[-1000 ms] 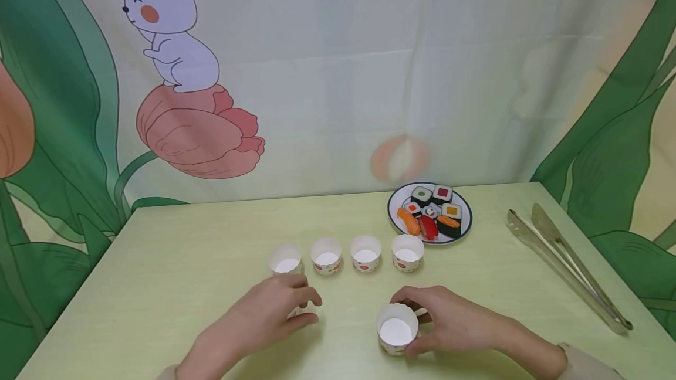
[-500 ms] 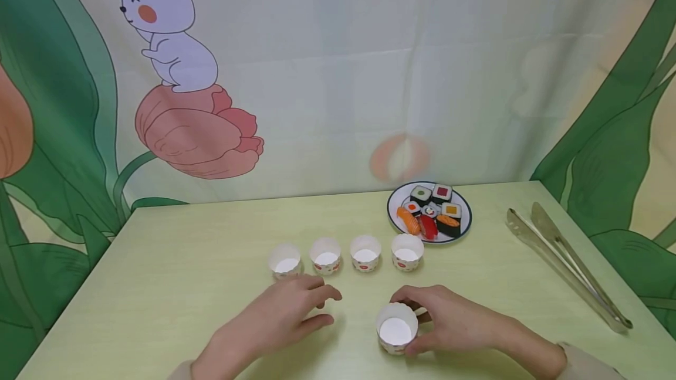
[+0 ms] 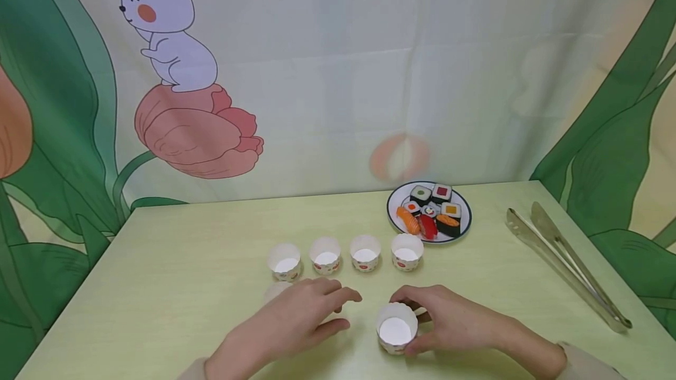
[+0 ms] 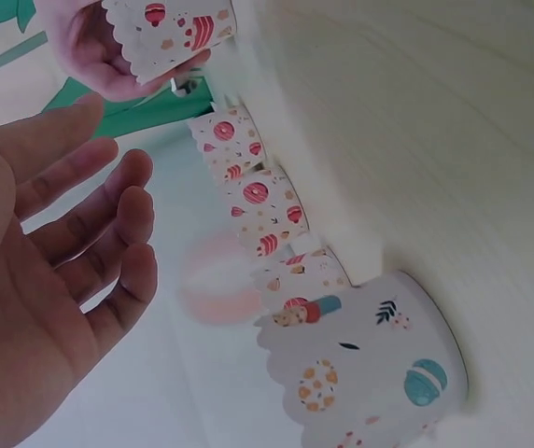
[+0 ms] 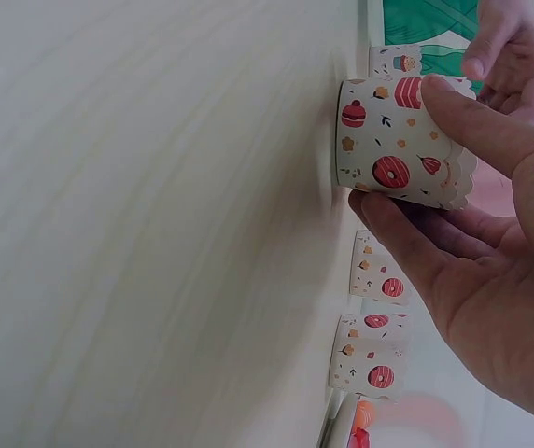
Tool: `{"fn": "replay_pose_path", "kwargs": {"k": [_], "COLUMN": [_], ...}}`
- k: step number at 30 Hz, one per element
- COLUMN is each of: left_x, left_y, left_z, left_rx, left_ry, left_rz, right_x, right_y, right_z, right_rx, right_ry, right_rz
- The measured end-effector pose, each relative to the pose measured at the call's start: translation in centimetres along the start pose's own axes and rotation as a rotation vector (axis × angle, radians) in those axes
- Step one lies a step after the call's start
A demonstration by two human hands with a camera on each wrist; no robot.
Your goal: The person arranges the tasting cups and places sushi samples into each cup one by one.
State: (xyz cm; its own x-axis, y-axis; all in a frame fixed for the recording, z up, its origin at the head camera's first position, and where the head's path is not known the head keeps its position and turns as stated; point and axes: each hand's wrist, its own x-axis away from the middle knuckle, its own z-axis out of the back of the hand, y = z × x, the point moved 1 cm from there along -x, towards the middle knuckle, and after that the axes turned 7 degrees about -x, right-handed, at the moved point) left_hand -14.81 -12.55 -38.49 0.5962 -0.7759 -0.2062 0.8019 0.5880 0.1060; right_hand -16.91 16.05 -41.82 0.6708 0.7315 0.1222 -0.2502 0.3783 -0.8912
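Note:
My right hand [image 3: 449, 318] grips a white scalloped paper baking cup [image 3: 396, 333] at its right side, the cup upright at the table's front. In the right wrist view, thumb and fingers lie on opposite sides of the wall of this cup [image 5: 402, 140], which is printed with red sweets. Left of it, my left hand [image 3: 296, 324] hovers with fingers spread and loosely bent, holding nothing. Another baking cup [image 3: 277, 291] is mostly hidden behind the left hand; its blue and red prints show in the left wrist view. Several matching cups [image 3: 365, 253] stand in a row farther back.
Behind the row's right end, a blue-rimmed plate [image 3: 466, 224] bears several sushi pieces [image 3: 429, 211]. Metal tongs [image 3: 573, 271] lie along the table's right side. A printed cloth [image 3: 327, 75] with a rabbit hangs behind the table's back edge.
My left hand has moved to the right, toward the held cup, uncovering part of the front-left cup and the leftmost cup of the row. The right hand and its cup stay in place.

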Motion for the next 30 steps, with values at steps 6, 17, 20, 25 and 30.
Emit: {"fn": "replay_pose_path", "kwargs": {"k": [6, 17, 20, 25, 30], "left_x": [-0.5, -1.1, -1.2, -1.3, -1.6], "left_y": [0.5, 1.6, 1.8, 2.2, 2.7], "left_z": [-0.2, -0.3, -0.5, -0.7, -0.8], "left_rx": [-0.018, -0.042, -0.043, -0.068, -0.101], "left_ry": [-0.016, -0.033, -0.031, -0.027, -0.024], "left_rz": [-0.027, -0.087, -0.105, -0.141, -0.175], "right_x": [0.0, 0.0, 0.0, 0.0, 0.0], "right_y": [0.0, 0.1, 0.1, 0.0, 0.0], "right_z": [0.0, 0.0, 0.0, 0.0, 0.0], "right_rx": [-0.002, 0.000, -0.001, -0.008, -0.011], "right_ry": [0.000, 0.001, 0.002, -0.001, -0.006], "right_rz": [0.009, 0.037, 0.042, 0.011, -0.005]}}
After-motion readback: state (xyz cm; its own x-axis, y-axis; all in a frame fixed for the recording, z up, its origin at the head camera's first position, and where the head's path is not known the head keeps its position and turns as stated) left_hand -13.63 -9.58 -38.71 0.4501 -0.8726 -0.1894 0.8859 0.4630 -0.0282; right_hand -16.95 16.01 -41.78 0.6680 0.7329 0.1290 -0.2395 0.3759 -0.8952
